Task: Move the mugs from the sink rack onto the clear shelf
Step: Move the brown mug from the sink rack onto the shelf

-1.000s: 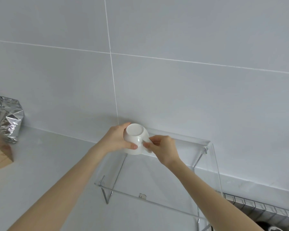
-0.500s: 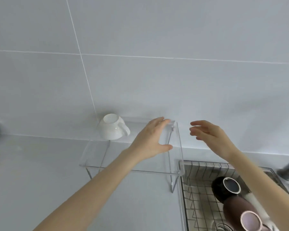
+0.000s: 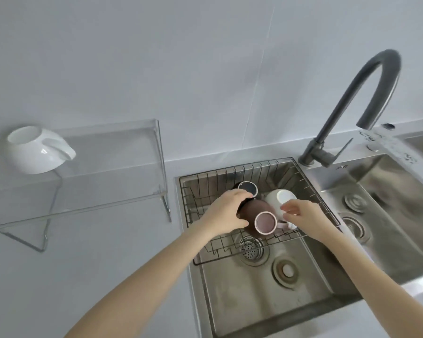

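Head view, looking down at sink and counter.

White mug (image 3: 36,151) upside down at left end of clear shelf (image 3: 112,152), upper left of frame, handle pointing right. Rest of shelf bare.

Wire sink rack (image 3: 266,176) at centre of frame, sitting across rear half of left sink basin (image 3: 259,296). Three mugs in rack, all upside down or tipped, packed close together: dark mug (image 3: 247,189) at rear; brown mug (image 3: 259,215) with pale pink base rim in front of it; second white mug (image 3: 280,200) to the right, touching brown mug.

Left hand (image 3: 226,213) wrapped around left side of brown mug, thumb low, fingers over the top near the dark mug; contact visible, full clamp not certain. Right hand (image 3: 305,219) just right of brown mug, fingers curled toward its pale handle (image 3: 282,225); cannot tell if handle is actually pinched, slight blur there.

Hands near each other, brown mug between them. Brown mug resting in rack, not lifted.

Grey gooseneck faucet (image 3: 352,106) at upper right. Second sink basin (image 3: 388,206) at right edge. Drain strainer (image 3: 250,247) below rack front edge.
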`<state>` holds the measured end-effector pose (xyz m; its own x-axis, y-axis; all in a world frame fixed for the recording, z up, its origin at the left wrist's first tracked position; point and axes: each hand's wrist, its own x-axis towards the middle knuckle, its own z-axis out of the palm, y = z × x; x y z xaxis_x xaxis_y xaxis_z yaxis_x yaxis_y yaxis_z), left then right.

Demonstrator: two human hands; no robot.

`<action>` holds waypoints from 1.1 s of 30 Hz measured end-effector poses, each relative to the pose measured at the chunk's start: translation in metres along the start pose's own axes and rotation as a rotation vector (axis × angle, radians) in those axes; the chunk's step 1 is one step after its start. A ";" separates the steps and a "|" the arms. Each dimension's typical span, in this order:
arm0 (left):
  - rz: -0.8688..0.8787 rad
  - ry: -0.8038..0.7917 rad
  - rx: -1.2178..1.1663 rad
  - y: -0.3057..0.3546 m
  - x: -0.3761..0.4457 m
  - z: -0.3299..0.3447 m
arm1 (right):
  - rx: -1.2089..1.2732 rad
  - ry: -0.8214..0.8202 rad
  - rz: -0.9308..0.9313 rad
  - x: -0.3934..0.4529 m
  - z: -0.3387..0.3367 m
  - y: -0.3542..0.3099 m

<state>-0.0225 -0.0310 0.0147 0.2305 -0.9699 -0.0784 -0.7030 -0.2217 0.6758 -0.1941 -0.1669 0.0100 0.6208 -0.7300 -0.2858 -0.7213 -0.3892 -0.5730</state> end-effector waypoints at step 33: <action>0.024 0.167 0.113 -0.002 -0.033 -0.140 | 0.036 0.000 -0.478 0.007 -0.021 -0.138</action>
<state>0.0648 0.0155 0.1185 0.3143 -0.9471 0.0654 -0.7787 -0.2178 0.5884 -0.0969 -0.1300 0.1030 0.8803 -0.4742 0.0159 -0.3443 -0.6614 -0.6663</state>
